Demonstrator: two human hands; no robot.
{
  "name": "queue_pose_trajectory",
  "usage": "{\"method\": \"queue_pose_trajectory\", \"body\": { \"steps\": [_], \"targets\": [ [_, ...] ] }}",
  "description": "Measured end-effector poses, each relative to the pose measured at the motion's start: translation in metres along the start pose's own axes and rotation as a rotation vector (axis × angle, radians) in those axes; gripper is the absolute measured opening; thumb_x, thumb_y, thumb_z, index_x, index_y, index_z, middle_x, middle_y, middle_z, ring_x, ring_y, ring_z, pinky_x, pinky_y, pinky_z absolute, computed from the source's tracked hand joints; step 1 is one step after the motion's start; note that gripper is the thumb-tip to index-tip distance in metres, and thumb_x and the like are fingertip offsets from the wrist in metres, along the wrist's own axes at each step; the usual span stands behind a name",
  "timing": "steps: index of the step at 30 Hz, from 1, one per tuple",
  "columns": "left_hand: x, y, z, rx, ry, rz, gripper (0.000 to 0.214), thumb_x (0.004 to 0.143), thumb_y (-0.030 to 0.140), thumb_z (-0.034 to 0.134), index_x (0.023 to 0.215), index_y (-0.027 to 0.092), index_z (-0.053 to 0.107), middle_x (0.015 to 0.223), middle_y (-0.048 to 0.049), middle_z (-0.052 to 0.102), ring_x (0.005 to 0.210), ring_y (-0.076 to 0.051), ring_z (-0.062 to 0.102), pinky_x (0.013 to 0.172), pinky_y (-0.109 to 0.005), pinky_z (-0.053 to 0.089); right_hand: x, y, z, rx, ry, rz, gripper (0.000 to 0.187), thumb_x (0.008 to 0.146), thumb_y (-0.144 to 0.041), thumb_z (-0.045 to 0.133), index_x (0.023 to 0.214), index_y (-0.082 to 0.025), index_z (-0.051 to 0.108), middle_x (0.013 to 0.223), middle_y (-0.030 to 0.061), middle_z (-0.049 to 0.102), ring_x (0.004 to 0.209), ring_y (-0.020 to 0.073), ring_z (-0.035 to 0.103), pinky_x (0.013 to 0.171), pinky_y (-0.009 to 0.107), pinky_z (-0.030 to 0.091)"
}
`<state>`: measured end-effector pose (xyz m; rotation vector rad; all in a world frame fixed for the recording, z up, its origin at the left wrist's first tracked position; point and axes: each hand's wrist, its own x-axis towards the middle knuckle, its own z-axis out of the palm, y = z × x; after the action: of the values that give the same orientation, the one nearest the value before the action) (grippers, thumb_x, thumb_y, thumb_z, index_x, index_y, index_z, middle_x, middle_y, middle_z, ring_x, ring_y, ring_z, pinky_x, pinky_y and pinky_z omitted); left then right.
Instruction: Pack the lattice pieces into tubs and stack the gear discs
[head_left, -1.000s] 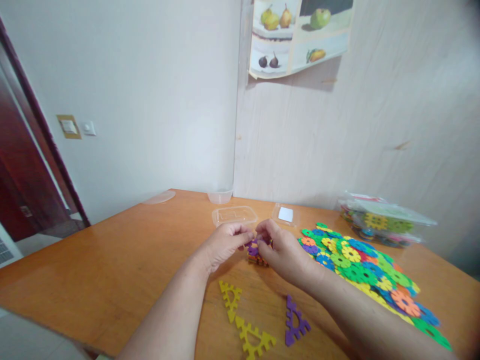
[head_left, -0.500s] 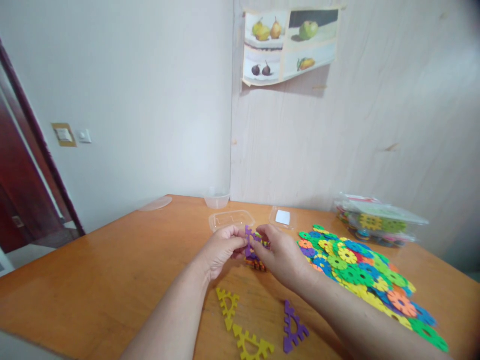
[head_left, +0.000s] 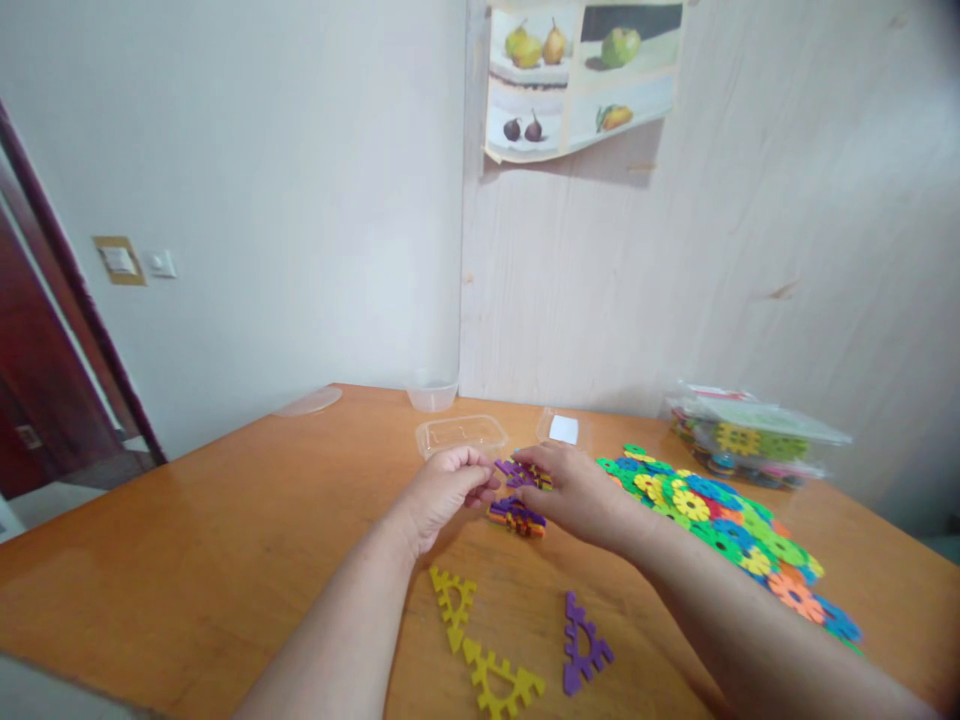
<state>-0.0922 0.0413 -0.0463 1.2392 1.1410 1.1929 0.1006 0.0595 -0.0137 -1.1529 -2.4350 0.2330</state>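
Observation:
My left hand (head_left: 454, 492) is closed, thumb against fingertips, just left of two small piles of notched triangular building pieces. Nothing shows between its fingers. My right hand (head_left: 576, 497) reaches over the farther pile from the right, its fingers and thumb around a purple triangular piece (head_left: 511, 472) on top, partly hidden by the hand. The nearer pile (head_left: 516, 518) has purple and orange pieces, stacked flat. Closer to me lie two yellow triangular pieces (head_left: 448, 606) and a single purple triangular piece (head_left: 577, 648), all with notched edges and a cut-out middle.
A spread heap of colourful notched discs (head_left: 720, 520) covers the table's right side. Behind it are clear packs of pieces (head_left: 757, 435). A clear tray (head_left: 461, 434), a clear tub (head_left: 433, 394), a lid (head_left: 309, 402) and a small container with a white label (head_left: 563, 430) stand farther back.
The purple piece that stood upright between both hands now lies flat on the farther pile. My left fingers have come away from it; my right hand has spread over the pile.

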Motion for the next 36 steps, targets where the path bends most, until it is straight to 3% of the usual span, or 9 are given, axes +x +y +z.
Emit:
{"method": "queue_pose_trajectory", "body": {
  "steps": [6,12,19,28,36],
  "targets": [
    [0.002,-0.002,-0.002,0.09,0.098,-0.007,0.009,0.071,0.02,0.059,0.079,0.016,0.059,0.072,-0.0025,0.069,0.064,-0.012,0.061,0.061,-0.022,0.042,-0.005,0.003,0.001,-0.148,-0.13,-0.026,0.021,0.081,-0.026,0.059,0.097,-0.022,0.071,0.095,0.0063,0.071,0.092,0.0221,0.062,0.074,0.028,0.039],
    [0.003,-0.004,-0.003,0.147,0.092,-0.008,0.009,0.071,0.019,0.057,0.079,0.016,0.06,0.072,-0.003,0.069,0.065,-0.012,0.061,0.063,-0.022,0.043,-0.006,0.001,0.003,-0.199,-0.17,-0.026,0.032,0.08,-0.037,0.062,0.107,-0.023,0.07,0.107,0.009,0.07,0.103,0.0263,0.061,0.081,0.032,0.042],
    [0.008,-0.017,-0.005,0.217,0.063,-0.039,0.009,0.067,0.021,0.059,0.076,0.017,0.059,0.068,-0.0004,0.066,0.064,-0.013,0.06,0.062,-0.022,0.043,-0.012,0.003,-0.003,-0.181,-0.236,0.094,0.051,0.073,-0.041,0.066,0.122,-0.025,0.063,0.115,0.0099,0.069,0.101,0.0287,0.063,0.076,0.033,0.043],
    [0.007,-0.022,-0.007,0.373,-0.017,-0.091,0.026,0.062,0.015,0.057,0.088,0.018,0.061,0.065,0.0031,0.06,0.056,-0.011,0.052,0.05,-0.021,0.034,-0.01,-0.001,-0.003,-0.174,-0.26,0.11,0.037,0.081,-0.033,0.057,0.116,-0.025,0.064,0.103,0.0084,0.072,0.092,0.0258,0.065,0.066,0.028,0.037],
    [0.01,-0.025,-0.007,0.392,-0.046,-0.06,0.029,0.06,0.013,0.058,0.089,0.018,0.061,0.072,0.0011,0.063,0.063,-0.014,0.057,0.053,-0.022,0.037,-0.008,0.0,-0.003,-0.179,-0.249,0.131,0.034,0.082,-0.033,0.058,0.114,-0.024,0.063,0.102,0.0079,0.071,0.089,0.0236,0.065,0.064,0.027,0.034]
  ]
}}
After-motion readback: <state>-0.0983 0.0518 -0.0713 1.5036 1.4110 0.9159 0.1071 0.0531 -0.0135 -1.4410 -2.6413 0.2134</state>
